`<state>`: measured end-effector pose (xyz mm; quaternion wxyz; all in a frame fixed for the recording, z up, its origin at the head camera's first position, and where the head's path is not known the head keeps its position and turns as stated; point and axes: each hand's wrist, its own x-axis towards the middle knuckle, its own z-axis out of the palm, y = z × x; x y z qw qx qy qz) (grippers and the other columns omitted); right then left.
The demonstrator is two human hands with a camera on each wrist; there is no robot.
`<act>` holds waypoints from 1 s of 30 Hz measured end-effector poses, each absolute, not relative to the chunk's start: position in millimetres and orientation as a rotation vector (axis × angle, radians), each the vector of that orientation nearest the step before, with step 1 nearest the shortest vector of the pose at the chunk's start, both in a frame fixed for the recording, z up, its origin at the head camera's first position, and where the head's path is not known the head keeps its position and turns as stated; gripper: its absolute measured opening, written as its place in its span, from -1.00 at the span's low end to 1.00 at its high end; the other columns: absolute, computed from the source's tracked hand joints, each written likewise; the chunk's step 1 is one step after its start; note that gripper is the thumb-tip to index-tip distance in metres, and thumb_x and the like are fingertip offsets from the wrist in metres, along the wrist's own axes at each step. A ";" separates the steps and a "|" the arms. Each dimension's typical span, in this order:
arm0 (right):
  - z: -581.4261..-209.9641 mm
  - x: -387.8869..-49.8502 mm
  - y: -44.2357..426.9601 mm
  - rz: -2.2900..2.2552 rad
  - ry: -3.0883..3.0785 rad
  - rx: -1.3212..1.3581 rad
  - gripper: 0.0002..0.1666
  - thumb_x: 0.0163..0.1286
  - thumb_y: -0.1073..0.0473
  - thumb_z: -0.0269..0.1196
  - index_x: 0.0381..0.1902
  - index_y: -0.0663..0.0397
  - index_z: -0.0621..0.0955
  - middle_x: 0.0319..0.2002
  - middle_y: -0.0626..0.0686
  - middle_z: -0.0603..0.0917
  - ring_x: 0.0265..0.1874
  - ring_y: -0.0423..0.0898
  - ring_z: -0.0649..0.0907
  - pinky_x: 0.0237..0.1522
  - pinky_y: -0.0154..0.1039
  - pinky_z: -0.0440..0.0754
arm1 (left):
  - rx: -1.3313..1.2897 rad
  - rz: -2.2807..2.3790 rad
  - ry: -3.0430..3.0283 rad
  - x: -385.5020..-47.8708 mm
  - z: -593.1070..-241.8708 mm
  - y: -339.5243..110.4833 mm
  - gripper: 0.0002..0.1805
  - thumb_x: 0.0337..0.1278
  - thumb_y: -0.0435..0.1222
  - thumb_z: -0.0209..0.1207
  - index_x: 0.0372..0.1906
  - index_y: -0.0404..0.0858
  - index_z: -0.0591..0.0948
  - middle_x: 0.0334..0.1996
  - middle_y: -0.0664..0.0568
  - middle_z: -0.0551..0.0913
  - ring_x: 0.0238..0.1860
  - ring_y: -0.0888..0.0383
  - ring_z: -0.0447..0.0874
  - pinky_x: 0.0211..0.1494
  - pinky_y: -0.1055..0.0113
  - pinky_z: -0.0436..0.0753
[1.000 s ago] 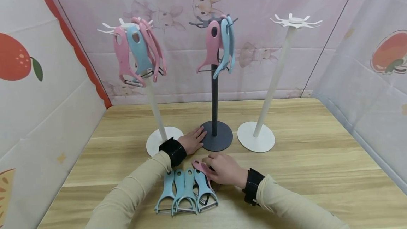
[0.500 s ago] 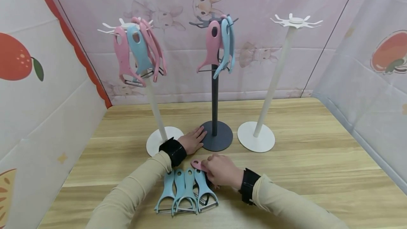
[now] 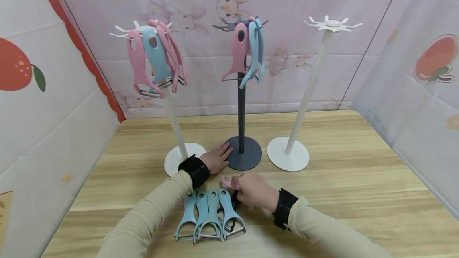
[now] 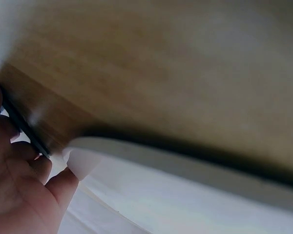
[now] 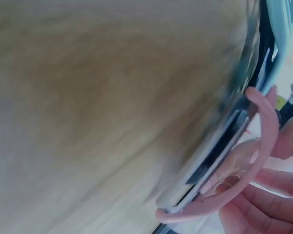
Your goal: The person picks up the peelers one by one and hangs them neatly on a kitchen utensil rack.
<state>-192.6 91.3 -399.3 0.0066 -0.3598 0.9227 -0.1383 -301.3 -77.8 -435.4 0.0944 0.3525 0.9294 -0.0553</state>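
Observation:
My right hand (image 3: 255,189) pinches a pink peeler (image 3: 228,181) just above the table, its handle end pointing left. In the right wrist view the pink peeler's curved frame (image 5: 268,134) and metal blade show beside the fingers. Several light blue peelers (image 3: 213,210) lie side by side to the left of that hand, with a dark peeler (image 3: 234,201) partly hidden among them. My left hand (image 3: 215,159) rests with straight fingers at the left edge of the dark stand's round base (image 3: 251,156).
A white stand (image 3: 173,118) at left holds pink and blue peelers on its hooks. On the dark stand (image 3: 242,106) hang one pink peeler (image 3: 239,49) and blue ones (image 3: 254,53). The right white stand (image 3: 309,86) has bare hooks. Patterned cloth walls surround the wooden table (image 3: 358,178).
My right hand has closed on the pink peeler and drawn it slightly up and to the right, away from the blue ones. The left hand stays at the dark base.

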 end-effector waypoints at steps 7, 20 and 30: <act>-397.7 -205.8 112.5 -0.786 2.852 -0.963 -0.79 -0.05 0.42 0.25 -0.60 0.06 0.46 -0.71 -0.15 0.41 -0.79 -0.34 0.42 -0.72 -0.45 0.38 | 1.084 -0.122 2.764 -302.3 -437.8 -79.7 -0.43 0.39 -0.14 -0.20 0.38 -0.30 0.10 0.39 -0.19 -0.03 0.39 -0.04 -0.10 0.35 0.21 0.09; -379.3 -243.6 157.3 -1.046 3.096 -0.639 -0.57 0.02 0.37 0.25 -0.06 0.33 0.58 -0.46 0.14 0.68 -0.53 -0.12 0.63 -0.49 -0.30 0.56 | 1.014 -0.140 2.764 -305.4 -442.4 -78.4 -0.42 0.39 -0.10 -0.20 0.40 -0.23 0.07 0.41 -0.12 -0.06 0.40 0.01 -0.14 0.35 0.22 0.09; -345.1 -253.7 163.6 -1.608 3.131 -0.567 -0.56 0.14 0.43 0.17 0.04 0.38 0.51 -0.36 0.26 0.67 -0.42 0.07 0.67 -0.43 -0.23 0.62 | 1.017 -0.132 2.778 -307.1 -447.1 -79.9 -0.42 0.38 -0.10 -0.20 0.41 -0.21 0.07 0.41 -0.10 -0.06 0.40 0.04 -0.15 0.35 0.23 0.09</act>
